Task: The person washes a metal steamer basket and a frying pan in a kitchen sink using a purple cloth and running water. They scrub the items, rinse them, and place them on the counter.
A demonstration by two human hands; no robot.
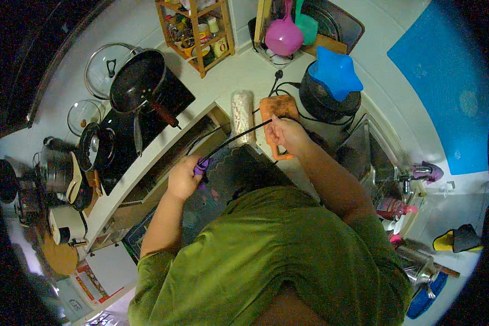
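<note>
My left hand (182, 178) is closed around a purple cloth (202, 166) wrapped on a black cable (236, 136). The cable stretches up and to the right into my right hand (287, 133), which pinches it between thumb and fingers. Behind and beside that hand lies an orange object (278, 105) with dark smudges and a loop-like handle; its exact kind is unclear. A white roll with red print in clear wrap (242, 114) lies left of it. Black cord with a plug (278, 74) curls on the counter behind, near a black pot (330, 106) topped by a blue star-shaped bowl (336, 73).
On the left, a wok (136, 89) and a small pan (90, 153) stand on the black stove, glass lids (106, 69) behind. A wooden spice rack (201, 40) fills the back corner. A steel sink (360, 150) with a faucet (406, 185) lies right. Below the counter is an open drawer-like recess (187, 153).
</note>
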